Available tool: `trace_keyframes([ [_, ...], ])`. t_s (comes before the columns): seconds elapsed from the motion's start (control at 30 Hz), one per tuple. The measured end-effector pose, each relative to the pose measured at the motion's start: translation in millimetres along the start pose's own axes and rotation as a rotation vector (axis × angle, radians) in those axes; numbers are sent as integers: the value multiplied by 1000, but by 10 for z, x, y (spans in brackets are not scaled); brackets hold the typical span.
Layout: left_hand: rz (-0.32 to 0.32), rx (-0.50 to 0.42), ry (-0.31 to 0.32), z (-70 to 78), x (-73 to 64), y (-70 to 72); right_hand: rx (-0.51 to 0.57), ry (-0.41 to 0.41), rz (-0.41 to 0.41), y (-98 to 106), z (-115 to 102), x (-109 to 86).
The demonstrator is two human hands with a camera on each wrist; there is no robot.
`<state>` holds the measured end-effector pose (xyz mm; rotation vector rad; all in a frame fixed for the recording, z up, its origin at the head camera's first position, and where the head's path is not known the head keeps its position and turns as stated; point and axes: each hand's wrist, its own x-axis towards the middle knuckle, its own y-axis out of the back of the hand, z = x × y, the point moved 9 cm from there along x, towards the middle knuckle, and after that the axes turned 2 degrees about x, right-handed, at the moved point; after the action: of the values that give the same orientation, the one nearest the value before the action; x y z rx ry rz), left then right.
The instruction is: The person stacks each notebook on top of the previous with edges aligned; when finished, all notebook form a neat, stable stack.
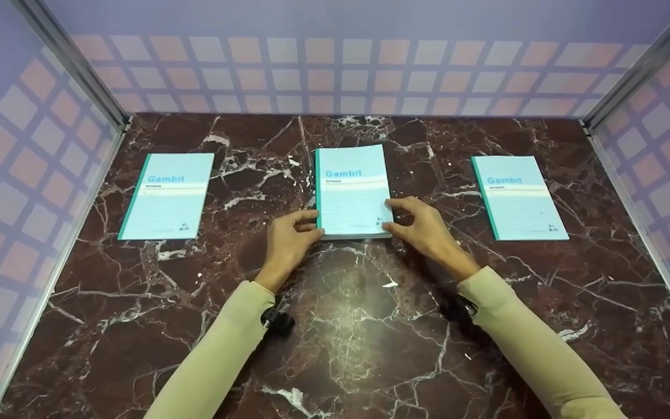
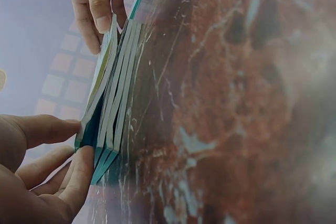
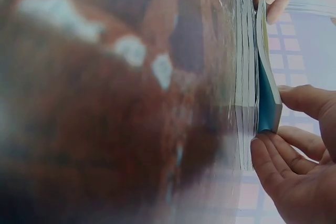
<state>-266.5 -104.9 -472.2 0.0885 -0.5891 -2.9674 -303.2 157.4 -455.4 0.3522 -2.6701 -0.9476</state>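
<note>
A light-blue Gambit notebook [image 1: 353,195] with a green spine tops a stack of similar notebooks [image 2: 118,98] in the middle of the table. My left hand [image 1: 289,240] pinches its spine side near the front corner, thumb on one face and fingers below. Across from it, my right hand [image 1: 427,230] pinches the opposite edge the same way. Both wrist views show a gap between this notebook and the stack [image 3: 244,77] beneath, widest toward the pinching hand. The far part of the top notebook lies close to the stack.
One matching notebook [image 1: 169,198] lies flat on the left, another notebook [image 1: 520,198] on the right. The dark red marbled table [image 1: 358,349] is bounded by a checked back panel [image 1: 341,70] and side panels with metal edges.
</note>
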Motion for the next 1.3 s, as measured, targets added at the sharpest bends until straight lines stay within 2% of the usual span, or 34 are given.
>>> trace_keyframes([
  [0.47, 33, 129, -89, 39, -8, -17, -52, 16, 4, -21, -26, -14],
  [0.9, 15, 190, -122, 46, -22, -45, -21, -33, -42, -36, 63, -114],
  [1.3, 11, 233, -168, 59, -26, -44, -83, -74, -94, -74, 133, -138],
])
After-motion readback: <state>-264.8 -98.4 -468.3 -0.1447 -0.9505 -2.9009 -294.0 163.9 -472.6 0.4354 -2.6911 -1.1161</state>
